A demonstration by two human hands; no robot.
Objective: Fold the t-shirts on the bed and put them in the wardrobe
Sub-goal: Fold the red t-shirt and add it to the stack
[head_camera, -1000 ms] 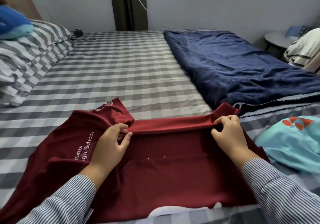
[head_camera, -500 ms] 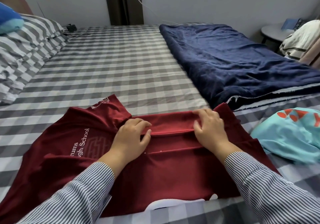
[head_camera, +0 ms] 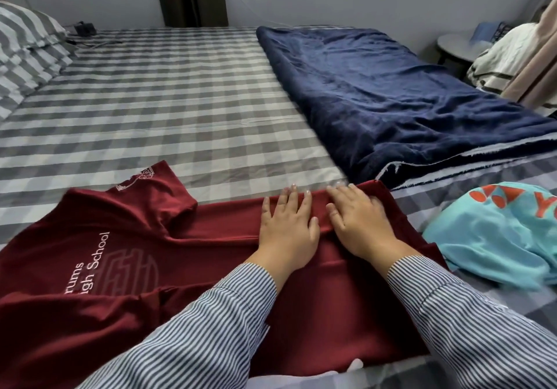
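Observation:
A dark red t-shirt [head_camera: 126, 268] with white "High School" lettering lies spread on the checked bed [head_camera: 168, 102], its far edge folded over toward me. My left hand [head_camera: 287, 229] lies flat on that folded strip with fingers straight. My right hand [head_camera: 358, 226] lies flat right beside it, near the shirt's right end. The two hands almost touch. A turquoise t-shirt [head_camera: 494, 238] with orange print sits crumpled to the right of the red one.
A dark blue blanket [head_camera: 391, 102] covers the bed's right half behind the shirts. Striped pillows [head_camera: 27, 48] lie at the far left. A small round table [head_camera: 461, 48] and piled striped cloth [head_camera: 506, 63] stand at the far right. Grey wall and a dark curtain are behind.
Both hands let go of the pinched fold and slid together to the right along it. They now lie flat on the strip instead of gripping it. The camera tilted down.

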